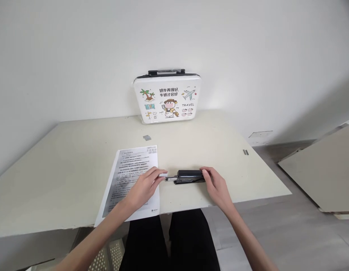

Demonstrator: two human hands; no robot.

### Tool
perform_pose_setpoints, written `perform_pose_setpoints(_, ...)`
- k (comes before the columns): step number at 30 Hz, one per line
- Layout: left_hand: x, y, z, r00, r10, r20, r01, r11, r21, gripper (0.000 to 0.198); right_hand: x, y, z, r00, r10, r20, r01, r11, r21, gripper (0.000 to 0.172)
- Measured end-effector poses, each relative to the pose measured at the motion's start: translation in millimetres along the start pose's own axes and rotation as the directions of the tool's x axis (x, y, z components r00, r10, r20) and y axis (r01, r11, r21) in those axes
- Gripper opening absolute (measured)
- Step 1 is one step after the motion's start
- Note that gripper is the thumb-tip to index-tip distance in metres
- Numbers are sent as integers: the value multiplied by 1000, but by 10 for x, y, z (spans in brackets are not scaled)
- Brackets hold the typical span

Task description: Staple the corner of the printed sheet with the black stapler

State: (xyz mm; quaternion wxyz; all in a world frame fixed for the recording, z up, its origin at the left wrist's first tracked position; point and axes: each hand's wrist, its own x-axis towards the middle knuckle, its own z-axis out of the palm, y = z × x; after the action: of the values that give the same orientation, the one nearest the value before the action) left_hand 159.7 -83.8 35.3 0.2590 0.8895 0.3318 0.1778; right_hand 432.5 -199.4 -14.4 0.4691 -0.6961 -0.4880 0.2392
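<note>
A black stapler (190,174) lies lengthwise near the table's front edge, its metal tray (171,178) sticking out to the left. My right hand (218,185) is closed on the stapler's right end, thumb and fingers around it. Between the thumb and fingertips of my left hand (144,188) is a small silvery strip of staples (163,175), held right at the protruding tray. Whether the strip touches the tray is too small to tell. Under my left hand and forearm lies a printed sheet of paper (126,165), partly covered by them.
A white case (168,84) with cartoon prints and a black handle stands against the wall at the back. Several staple strips (147,137) lie behind the paper, and more strips (246,152) rest near the right edge of the pale table (64,165).
</note>
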Motion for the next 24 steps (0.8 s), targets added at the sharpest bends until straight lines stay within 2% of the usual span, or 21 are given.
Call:
perform_pose_setpoints(5, 27, 21, 45, 998, 35, -52, -34, 999, 4, 25, 5, 18, 1, 1000, -12, -5, 12, 1000, 7, 46)
perform_pose_setpoints(9, 64, 68, 128, 999, 26, -39, -26, 1000, -16, 25, 9, 25, 3, 1000, -25, -7, 25, 1000, 1, 48)
perform_pose_setpoints(15, 63, 70, 234, 996, 52, -71, -46, 995, 87, 26, 6, -1, -1, 1000, -25, -4, 25, 1000, 5, 45)
perform_pose_setpoints(24, 97, 118, 347, 994, 77, -72, -65, 986, 154, 24, 13, 24, 7, 999, -32, -7, 32, 999, -9, 44)
